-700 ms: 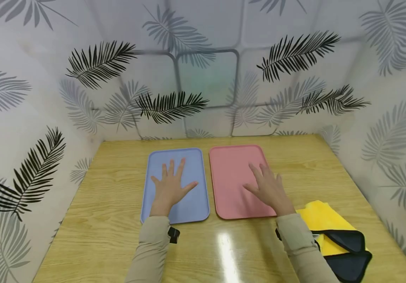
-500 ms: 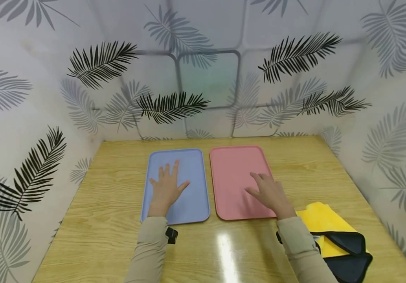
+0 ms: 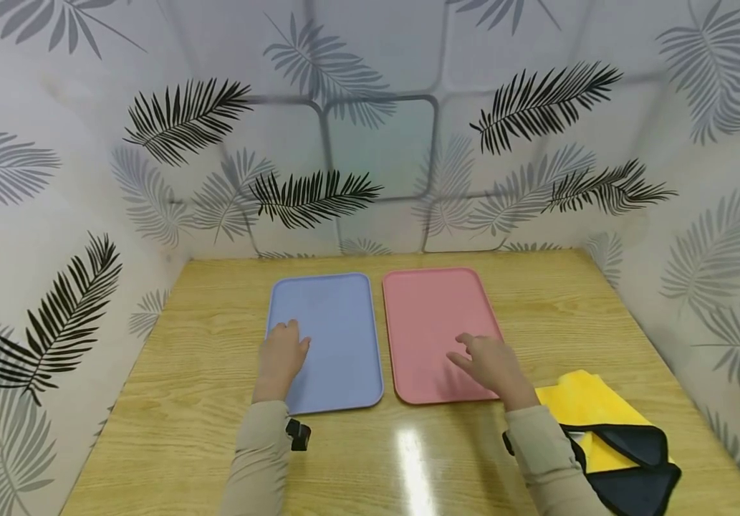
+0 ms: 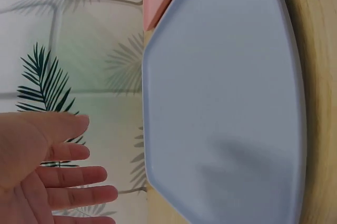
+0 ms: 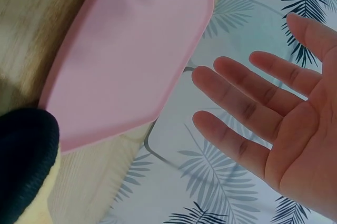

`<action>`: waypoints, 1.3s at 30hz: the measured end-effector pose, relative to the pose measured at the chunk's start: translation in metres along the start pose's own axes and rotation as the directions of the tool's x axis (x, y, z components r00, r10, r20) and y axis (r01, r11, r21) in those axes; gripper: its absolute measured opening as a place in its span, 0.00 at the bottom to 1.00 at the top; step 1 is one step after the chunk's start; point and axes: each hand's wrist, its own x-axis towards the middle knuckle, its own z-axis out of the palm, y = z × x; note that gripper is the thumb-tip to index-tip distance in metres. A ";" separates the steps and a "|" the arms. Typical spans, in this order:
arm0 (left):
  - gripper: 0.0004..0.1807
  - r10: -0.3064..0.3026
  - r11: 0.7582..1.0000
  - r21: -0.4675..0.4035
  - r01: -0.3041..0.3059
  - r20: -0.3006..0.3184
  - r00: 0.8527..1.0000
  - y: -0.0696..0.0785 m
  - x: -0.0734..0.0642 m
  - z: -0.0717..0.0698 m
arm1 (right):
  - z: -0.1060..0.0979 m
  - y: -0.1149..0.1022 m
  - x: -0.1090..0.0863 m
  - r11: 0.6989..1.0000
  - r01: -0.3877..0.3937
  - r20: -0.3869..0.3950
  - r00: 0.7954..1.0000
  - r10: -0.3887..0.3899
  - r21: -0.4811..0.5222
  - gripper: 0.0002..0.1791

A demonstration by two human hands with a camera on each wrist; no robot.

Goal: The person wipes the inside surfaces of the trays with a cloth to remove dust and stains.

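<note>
Fingers of left hand released, loosely extended above left side of blue tray | pink tray just right, on wood-grain table | right hand released, fingers spread above pink tray | yellow-and-black cloth rightmost

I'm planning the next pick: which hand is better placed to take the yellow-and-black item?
Probably the right hand: it holds nothing, and the yellow-and-black item lies by its sleeve. The left hand, also free, is at the blue tray, farther away.
</note>
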 end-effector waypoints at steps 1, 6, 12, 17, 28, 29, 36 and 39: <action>0.16 -0.010 1.000 0.000 0.010 -0.006 1.000 -0.002 0.000 0.000 | 0.000 0.000 -0.001 1.000 -0.003 0.001 1.000 0.003 0.000 0.23; 0.09 -0.063 0.998 -0.032 0.061 -0.049 0.997 -0.017 0.000 0.003 | 0.004 0.001 -0.003 1.000 -0.005 0.009 1.000 0.005 0.005 0.22; 0.08 -0.062 0.998 -0.026 0.060 -0.090 0.994 -0.035 0.005 0.003 | 0.009 0.003 -0.008 1.000 0.004 0.022 1.000 -0.005 0.014 0.22; 0.10 -0.109 0.992 -0.069 0.106 -0.039 0.993 -0.046 0.016 0.004 | 0.014 0.005 -0.009 1.000 0.014 0.020 1.000 -0.014 0.022 0.20; 0.10 -0.203 0.977 -0.031 0.211 0.170 0.964 -0.071 0.029 0.022 | 0.020 0.003 -0.011 0.997 -0.003 0.060 0.998 -0.001 0.073 0.19; 0.10 -0.204 0.977 -0.031 0.213 0.175 0.963 -0.073 0.030 0.024 | 0.020 0.002 -0.011 0.997 -0.007 0.063 0.998 0.002 0.073 0.19; 0.09 -0.243 0.967 -0.026 0.254 0.217 0.945 -0.081 0.031 0.031 | 0.022 0.000 -0.012 0.995 -0.035 0.101 0.995 0.026 0.089 0.19; 0.13 -0.261 0.963 -0.004 0.270 0.246 0.933 -0.082 0.031 0.035 | 0.022 -0.001 -0.012 0.996 -0.038 0.105 0.994 0.029 0.085 0.19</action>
